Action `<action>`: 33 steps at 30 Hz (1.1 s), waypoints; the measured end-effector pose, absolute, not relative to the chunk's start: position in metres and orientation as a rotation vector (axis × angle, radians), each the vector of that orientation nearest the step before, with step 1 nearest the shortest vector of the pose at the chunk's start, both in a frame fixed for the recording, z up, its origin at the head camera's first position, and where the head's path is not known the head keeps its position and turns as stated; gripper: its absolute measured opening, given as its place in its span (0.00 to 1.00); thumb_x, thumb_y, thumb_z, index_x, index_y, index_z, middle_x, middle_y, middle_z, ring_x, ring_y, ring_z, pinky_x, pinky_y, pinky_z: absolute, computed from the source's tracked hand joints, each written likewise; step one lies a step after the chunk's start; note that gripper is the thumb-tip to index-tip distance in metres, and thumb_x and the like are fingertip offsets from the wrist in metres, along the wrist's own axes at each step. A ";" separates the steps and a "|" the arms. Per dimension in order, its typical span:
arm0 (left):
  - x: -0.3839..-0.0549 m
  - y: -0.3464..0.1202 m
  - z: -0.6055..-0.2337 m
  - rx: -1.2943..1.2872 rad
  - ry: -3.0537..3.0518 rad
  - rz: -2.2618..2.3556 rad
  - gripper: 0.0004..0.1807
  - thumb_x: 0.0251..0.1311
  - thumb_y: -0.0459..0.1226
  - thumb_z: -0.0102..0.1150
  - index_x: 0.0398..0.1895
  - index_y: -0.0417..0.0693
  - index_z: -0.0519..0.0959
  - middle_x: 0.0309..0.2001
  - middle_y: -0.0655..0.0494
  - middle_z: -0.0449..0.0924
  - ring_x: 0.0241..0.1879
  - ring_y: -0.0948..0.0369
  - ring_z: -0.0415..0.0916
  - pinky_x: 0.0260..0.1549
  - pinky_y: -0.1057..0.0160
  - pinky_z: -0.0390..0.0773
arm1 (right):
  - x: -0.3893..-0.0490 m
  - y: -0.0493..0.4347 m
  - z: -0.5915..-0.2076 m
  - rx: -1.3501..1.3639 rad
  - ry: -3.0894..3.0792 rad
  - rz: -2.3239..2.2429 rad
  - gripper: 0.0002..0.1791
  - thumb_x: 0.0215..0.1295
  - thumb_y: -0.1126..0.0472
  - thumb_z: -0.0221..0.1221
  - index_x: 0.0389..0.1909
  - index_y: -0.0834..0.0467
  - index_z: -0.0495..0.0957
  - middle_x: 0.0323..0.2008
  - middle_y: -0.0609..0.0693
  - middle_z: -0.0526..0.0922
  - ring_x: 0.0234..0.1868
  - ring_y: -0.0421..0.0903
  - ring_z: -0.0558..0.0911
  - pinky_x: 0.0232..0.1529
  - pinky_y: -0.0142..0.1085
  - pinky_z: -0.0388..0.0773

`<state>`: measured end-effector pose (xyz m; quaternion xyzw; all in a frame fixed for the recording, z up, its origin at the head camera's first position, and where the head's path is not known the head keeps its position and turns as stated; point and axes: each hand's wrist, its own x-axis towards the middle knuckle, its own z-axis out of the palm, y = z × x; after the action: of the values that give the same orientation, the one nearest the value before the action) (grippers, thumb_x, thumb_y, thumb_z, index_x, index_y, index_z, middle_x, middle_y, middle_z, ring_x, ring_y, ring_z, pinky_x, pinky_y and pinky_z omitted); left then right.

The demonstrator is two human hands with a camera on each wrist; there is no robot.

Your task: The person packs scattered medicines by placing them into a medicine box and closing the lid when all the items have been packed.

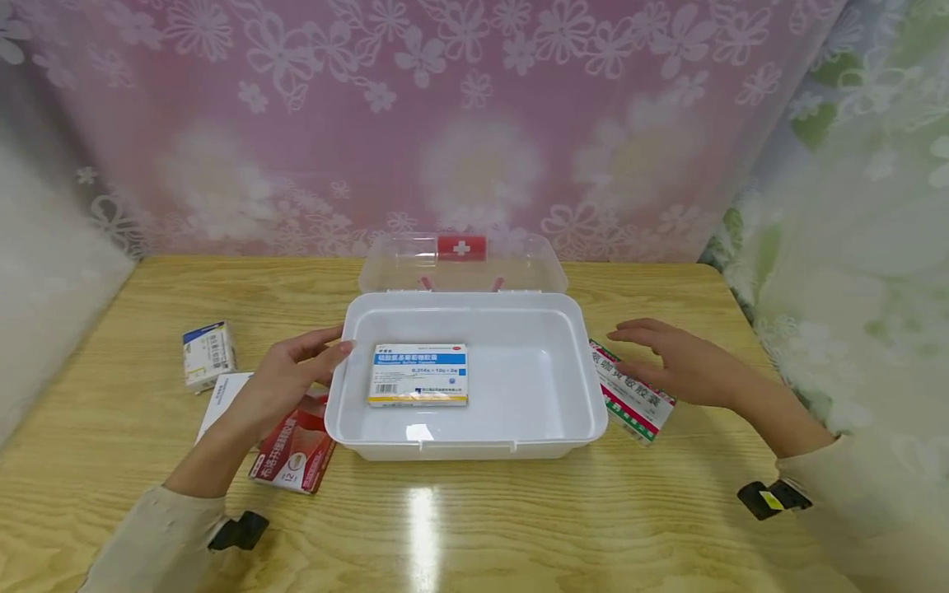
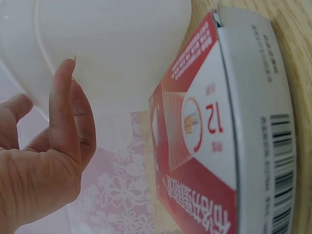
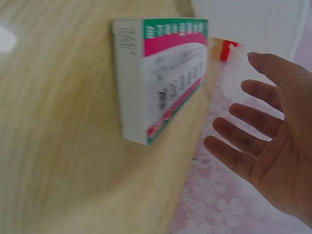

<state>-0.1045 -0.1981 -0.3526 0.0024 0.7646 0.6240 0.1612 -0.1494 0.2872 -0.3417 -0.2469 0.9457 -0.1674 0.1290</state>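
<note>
A white plastic first-aid box [image 1: 467, 449] stands in the middle of the table, its clear lid [image 1: 519, 255] swung back. A blue-and-white capsule box [image 1: 418, 375] lies flat inside, toward the left. My left hand [image 1: 285, 379] holds the box's left rim, thumb at the edge and fingers against the outer wall [image 2: 117, 48]. Just below that hand is a red medicine box [image 1: 296, 453]. Fingers spread, my right hand [image 1: 678, 362] hovers over a green, white and red capsule box [image 1: 638, 395] beside the first-aid box; the right wrist view shows nothing in its palm.
Farther left on the wooden table [image 1: 474, 527] are a small blue-and-white medicine box [image 1: 209, 354] and a white box [image 1: 222, 399], partly hidden by my left arm. A pink flowered curtain [image 1: 474, 148] hangs behind the table's far edge.
</note>
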 end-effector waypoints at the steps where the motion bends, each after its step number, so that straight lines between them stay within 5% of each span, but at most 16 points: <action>1: -0.105 -0.198 -0.353 0.010 2.184 1.779 0.36 0.66 0.51 0.55 0.72 0.47 0.60 0.53 0.37 0.74 0.39 0.52 0.81 0.31 0.49 0.83 | -0.148 0.288 -0.346 -0.703 2.744 -0.482 0.33 0.69 0.40 0.52 0.67 0.57 0.67 0.67 0.59 0.62 0.64 0.61 0.66 0.54 0.58 0.70; 8: -0.106 -0.198 -0.354 0.008 2.195 1.769 0.36 0.66 0.52 0.54 0.72 0.47 0.60 0.53 0.38 0.74 0.39 0.52 0.81 0.31 0.50 0.83 | -0.136 0.289 -0.366 -0.736 2.799 -0.389 0.39 0.65 0.35 0.52 0.67 0.59 0.66 0.67 0.62 0.62 0.64 0.63 0.64 0.54 0.60 0.69; 19: -0.106 -0.199 -0.355 0.001 2.181 1.786 0.35 0.65 0.52 0.55 0.72 0.48 0.60 0.53 0.38 0.74 0.39 0.53 0.81 0.30 0.49 0.83 | -0.126 0.284 -0.381 -0.741 2.900 -0.247 0.46 0.52 0.26 0.56 0.65 0.53 0.70 0.64 0.58 0.67 0.59 0.61 0.70 0.33 0.49 0.79; 28: -0.104 -0.199 -0.357 -0.001 2.190 1.778 0.36 0.65 0.53 0.54 0.72 0.47 0.60 0.53 0.38 0.74 0.38 0.52 0.81 0.30 0.49 0.82 | -0.122 0.280 -0.387 -0.826 2.944 -0.248 0.40 0.57 0.37 0.62 0.66 0.55 0.70 0.63 0.61 0.68 0.57 0.66 0.71 0.49 0.57 0.74; 33: -0.104 -0.199 -0.357 -0.001 2.200 1.769 0.36 0.65 0.53 0.54 0.72 0.47 0.60 0.53 0.38 0.74 0.38 0.53 0.81 0.31 0.49 0.83 | -0.121 0.279 -0.388 -0.820 2.941 -0.261 0.39 0.57 0.39 0.64 0.65 0.55 0.70 0.63 0.61 0.68 0.56 0.67 0.71 0.49 0.58 0.74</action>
<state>-0.1044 -0.1988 -0.3566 -0.0003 0.7695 0.6187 0.1583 -0.1214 0.2793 -0.3878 -0.2673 0.9591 -0.0850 0.0386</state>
